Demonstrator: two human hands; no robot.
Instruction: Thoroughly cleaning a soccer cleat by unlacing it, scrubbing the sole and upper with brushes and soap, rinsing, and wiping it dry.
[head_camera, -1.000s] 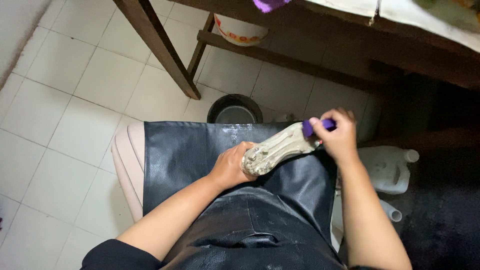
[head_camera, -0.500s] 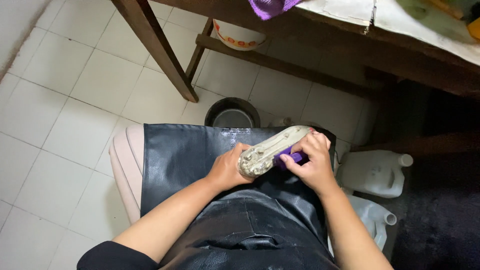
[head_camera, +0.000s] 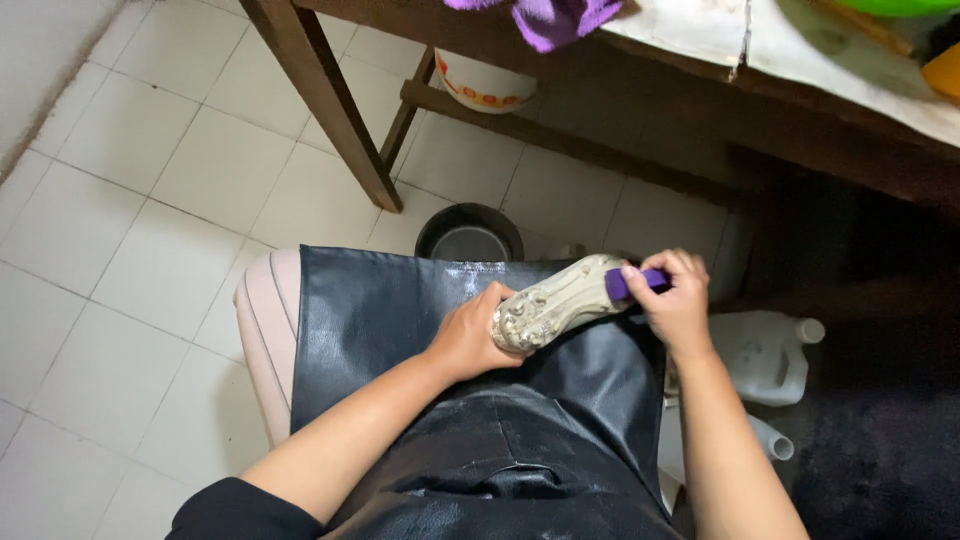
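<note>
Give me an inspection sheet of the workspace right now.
Surface: shiny black apron over the lap, wet at its far edge.
Job's things: muddy pale studded shoe, sole up; purple brush at its toe.
Clutter: white plastic jug; dark round bucket.
Grippers: left hand grips the shoe's heel; right hand grips the brush.
Cables: nothing seen.
Surroundings: white tiled floor; brown wooden table.

White square floor tiles fill nine o'clock. A dark wooden table spans twelve o'clock, its slanted leg at eleven. Deep shadow lies at three o'clock under the table.
</note>
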